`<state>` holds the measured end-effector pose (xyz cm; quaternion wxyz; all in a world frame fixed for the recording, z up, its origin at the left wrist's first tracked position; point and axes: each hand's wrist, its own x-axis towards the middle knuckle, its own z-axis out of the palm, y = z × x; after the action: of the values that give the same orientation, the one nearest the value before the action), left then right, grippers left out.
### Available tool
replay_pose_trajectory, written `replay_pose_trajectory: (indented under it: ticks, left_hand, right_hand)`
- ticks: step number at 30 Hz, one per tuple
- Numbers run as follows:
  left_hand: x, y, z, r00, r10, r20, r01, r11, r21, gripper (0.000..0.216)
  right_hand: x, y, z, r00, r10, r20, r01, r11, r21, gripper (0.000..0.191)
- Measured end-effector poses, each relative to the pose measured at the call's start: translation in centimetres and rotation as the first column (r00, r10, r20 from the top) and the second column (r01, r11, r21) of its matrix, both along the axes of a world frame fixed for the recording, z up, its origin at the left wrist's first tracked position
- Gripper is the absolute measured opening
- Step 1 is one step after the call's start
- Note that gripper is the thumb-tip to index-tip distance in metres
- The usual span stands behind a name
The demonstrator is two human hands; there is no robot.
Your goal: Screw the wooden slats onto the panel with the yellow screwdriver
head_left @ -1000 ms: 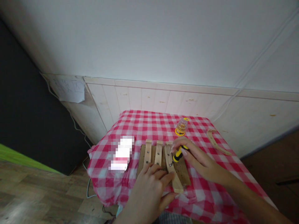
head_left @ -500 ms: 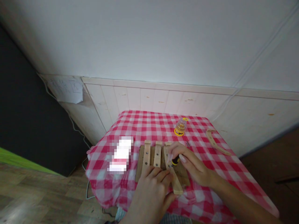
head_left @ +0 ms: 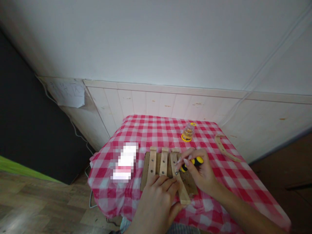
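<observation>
A wooden board (head_left: 144, 165) lies on the table, with three pale wooden strips across it: a left strip (head_left: 152, 165), a middle strip (head_left: 163, 164) and a right strip (head_left: 183, 190). The right strip slants, and dark screw heads show in the strips. My left hand (head_left: 159, 195) grips the board at its near side, fingers bent over the strips and thumb at the near edge. In my right hand (head_left: 201, 172) is a yellow and black screwdriver (head_left: 198, 160), tilted, its tip at a screw (head_left: 176, 173) in the right strip.
A clear, yellow-rimmed case of bits (head_left: 188, 133) stands behind the board. A curved wooden piece (head_left: 225, 149) lies at the right. A blurred-out white item (head_left: 126, 161) lies left of the board. The checked tablecloth (head_left: 156, 130) reaches a panelled wall (head_left: 156, 100).
My right hand has turned and shifted slightly right, so the screwdriver's handle now shows and lies more tilted. My left hand stays in place on the board.
</observation>
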<state>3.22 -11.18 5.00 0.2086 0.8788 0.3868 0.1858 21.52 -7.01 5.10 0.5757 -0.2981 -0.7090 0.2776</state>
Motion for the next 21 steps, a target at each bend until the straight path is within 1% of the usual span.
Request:
replay_pose_trajectory:
  ticks: [2, 4, 6, 9, 11, 13, 15, 17, 19, 21]
  left_hand:
    - [0.0, -0.1, 0.0, 1.0, 0.0, 0.004, 0.0, 1.0, 0.005, 0.044]
    - [0.0, -0.1, -0.1, 1.0, 0.001, 0.005, -0.001, 1.0, 0.006, 0.044]
    - [0.0, -0.1, 0.0, 1.0, -0.001, 0.004, 0.001, 1.0, -0.005, 0.044]
    - [-0.1, 0.0, 0.1, 1.0, -0.003, 0.006, 0.003, 1.0, -0.02, 0.044]
    - [-0.1, 0.0, 0.1, 1.0, 0.001, 0.01, -0.001, 1.0, -0.025, 0.044]
    - [-0.1, 0.0, 0.1, 1.0, 0.003, 0.016, -0.002, 1.0, -0.028, 0.044]
    - [-0.1, 0.0, 0.2, 1.0, 0.001, 0.02, 0.0, 0.999, -0.033, 0.043]
    - [-0.1, 0.0, 0.3, 1.0, -0.003, 0.018, 0.004, 0.999, -0.041, 0.042]
    - [-0.1, -0.1, 0.4, 1.0, -0.006, 0.014, 0.006, 0.999, -0.048, 0.043]
    - [-0.1, 0.0, 0.5, 1.0, -0.005, 0.005, 0.005, 0.999, -0.052, 0.044]
  right_hand:
    - [-0.1, -0.1, -0.4, 0.998, 0.056, -0.006, -0.056, 0.998, -0.039, 0.005]
    - [-0.1, -0.1, -0.7, 0.996, 0.092, 0.011, -0.091, 0.993, -0.075, 0.008]
    - [0.1, 0.0, -0.8, 0.99, 0.138, 0.003, -0.136, 0.982, -0.13, 0.019]
    - [0.3, 0.1, -0.6, 0.983, 0.184, -0.024, -0.184, 0.949, -0.255, 0.037]
    - [0.4, 0.1, -0.2, 0.978, 0.204, -0.036, -0.206, 0.93, -0.304, 0.04]
    - [0.5, 0.0, 0.4, 0.973, 0.231, -0.017, -0.225, 0.928, -0.296, 0.037]
    - [0.5, -0.1, 1.0, 0.968, 0.25, 0.025, -0.237, 0.943, -0.231, 0.03]
    - [0.4, -0.2, 1.5, 0.967, 0.253, 0.04, -0.243, 0.956, -0.165, 0.018]
    - [0.2, -0.5, 1.7, 0.955, 0.297, 0.007, -0.293, 0.945, -0.144, 0.012]
    - [0.0, -0.8, 1.6, 0.93, 0.365, -0.037, -0.366, 0.916, -0.166, 0.009]
